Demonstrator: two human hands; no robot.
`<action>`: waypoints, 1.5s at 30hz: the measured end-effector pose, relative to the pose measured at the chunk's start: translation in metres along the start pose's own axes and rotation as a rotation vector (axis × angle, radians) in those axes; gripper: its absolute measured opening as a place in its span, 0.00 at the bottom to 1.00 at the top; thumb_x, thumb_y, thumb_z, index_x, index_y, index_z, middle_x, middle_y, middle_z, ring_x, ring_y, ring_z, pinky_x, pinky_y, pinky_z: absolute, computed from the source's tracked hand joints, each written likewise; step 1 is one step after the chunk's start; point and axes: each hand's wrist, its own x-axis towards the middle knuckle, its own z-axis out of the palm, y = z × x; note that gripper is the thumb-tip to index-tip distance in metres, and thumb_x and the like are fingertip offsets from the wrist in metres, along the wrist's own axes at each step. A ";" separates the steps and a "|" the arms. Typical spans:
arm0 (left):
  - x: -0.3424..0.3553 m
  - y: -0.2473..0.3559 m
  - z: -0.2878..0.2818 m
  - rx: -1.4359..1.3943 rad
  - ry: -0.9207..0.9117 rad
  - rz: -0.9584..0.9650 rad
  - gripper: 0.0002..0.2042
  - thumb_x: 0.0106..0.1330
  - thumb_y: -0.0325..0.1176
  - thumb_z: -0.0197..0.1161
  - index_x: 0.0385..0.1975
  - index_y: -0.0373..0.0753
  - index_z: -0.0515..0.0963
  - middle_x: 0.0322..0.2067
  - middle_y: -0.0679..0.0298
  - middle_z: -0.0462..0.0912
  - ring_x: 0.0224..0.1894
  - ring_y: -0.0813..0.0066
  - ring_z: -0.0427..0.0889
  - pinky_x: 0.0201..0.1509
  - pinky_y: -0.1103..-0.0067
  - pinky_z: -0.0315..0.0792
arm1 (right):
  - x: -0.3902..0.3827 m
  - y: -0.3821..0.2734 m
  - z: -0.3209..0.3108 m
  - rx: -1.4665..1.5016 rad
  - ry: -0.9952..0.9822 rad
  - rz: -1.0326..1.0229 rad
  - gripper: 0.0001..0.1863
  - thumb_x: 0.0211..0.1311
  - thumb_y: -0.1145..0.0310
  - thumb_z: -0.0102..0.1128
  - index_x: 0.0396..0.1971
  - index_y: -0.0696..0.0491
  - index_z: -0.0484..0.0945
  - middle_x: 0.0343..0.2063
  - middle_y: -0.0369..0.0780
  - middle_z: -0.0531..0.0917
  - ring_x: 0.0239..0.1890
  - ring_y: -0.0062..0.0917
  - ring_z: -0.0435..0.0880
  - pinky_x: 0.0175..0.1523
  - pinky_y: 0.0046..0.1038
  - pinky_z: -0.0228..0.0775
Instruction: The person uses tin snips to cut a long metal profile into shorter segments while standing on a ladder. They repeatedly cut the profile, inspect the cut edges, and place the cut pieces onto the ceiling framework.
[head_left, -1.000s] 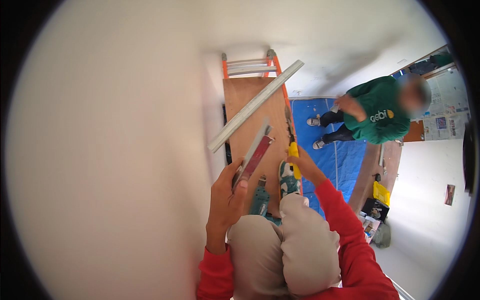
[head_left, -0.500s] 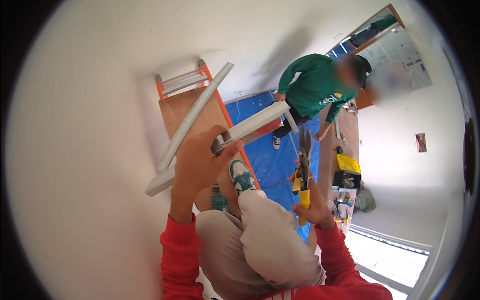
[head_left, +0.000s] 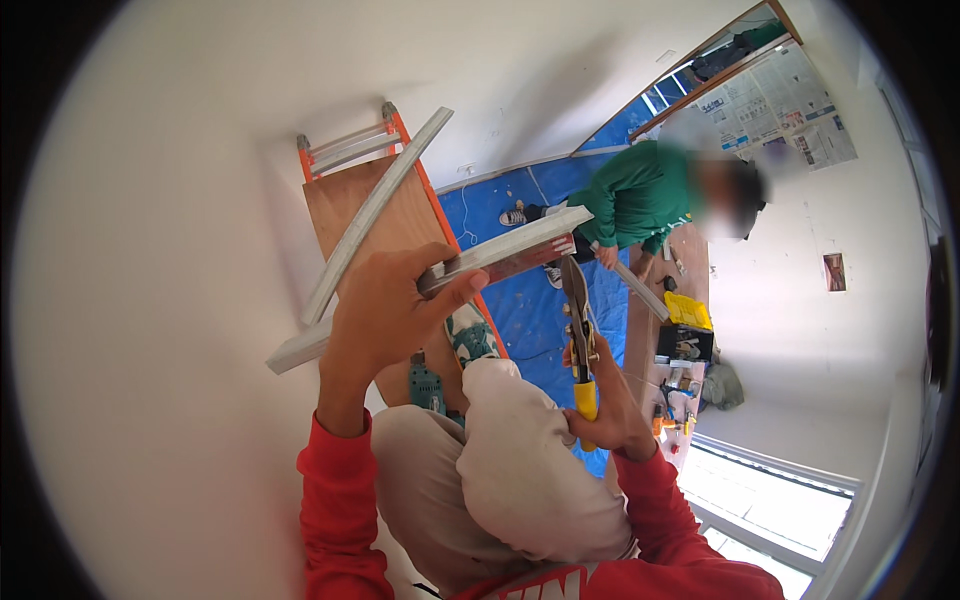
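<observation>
My left hand (head_left: 375,310) is closed around a light grey metal channel (head_left: 515,245), thumb on its near side. The channel slants from the lower left up to the right, and a reddish-brown patch shows on its side. My right hand (head_left: 610,405) grips tin snips (head_left: 580,320) with yellow handles. The snips point upward, their blade tips just below the channel's far end; whether they touch it, I cannot tell. A second long metal strip (head_left: 375,215) extends up and away behind my left hand. A teal power drill (head_left: 425,385) rests beside my knee.
Below me is a wooden board (head_left: 350,205) with an orange-framed ladder end (head_left: 345,150). Blue sheeting (head_left: 525,375) covers the floor. A co-worker in a green top (head_left: 635,200) bends over a long bench (head_left: 650,345), holding a metal strip (head_left: 640,285). Tools and a black-and-yellow toolbox (head_left: 688,340) stand there.
My right hand has brought the snips slightly left, close to the channel's end. The short piece hanging from that end no longer shows. The co-worker has bent down and now holds a strip.
</observation>
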 end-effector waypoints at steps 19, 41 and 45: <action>-0.002 -0.004 0.009 -0.010 -0.059 0.024 0.28 0.73 0.58 0.66 0.47 0.33 0.87 0.19 0.62 0.73 0.22 0.75 0.67 0.29 0.72 0.63 | -0.008 0.010 -0.001 0.003 0.041 0.074 0.54 0.37 0.69 0.66 0.72 0.61 0.57 0.52 0.46 0.75 0.57 0.37 0.75 0.68 0.39 0.65; -0.001 -0.013 0.012 -0.054 -0.080 -0.017 0.28 0.73 0.58 0.66 0.46 0.33 0.88 0.19 0.63 0.72 0.22 0.75 0.66 0.29 0.72 0.62 | 0.001 0.003 -0.001 0.019 0.001 0.144 0.56 0.37 0.68 0.64 0.75 0.60 0.56 0.49 0.42 0.74 0.53 0.33 0.75 0.65 0.36 0.66; 0.001 -0.014 0.013 -0.063 -0.080 0.018 0.28 0.74 0.58 0.64 0.44 0.33 0.89 0.18 0.63 0.72 0.22 0.75 0.65 0.29 0.72 0.61 | 0.002 0.000 -0.003 0.045 -0.016 0.175 0.55 0.38 0.69 0.63 0.75 0.60 0.57 0.46 0.40 0.74 0.49 0.30 0.74 0.59 0.35 0.69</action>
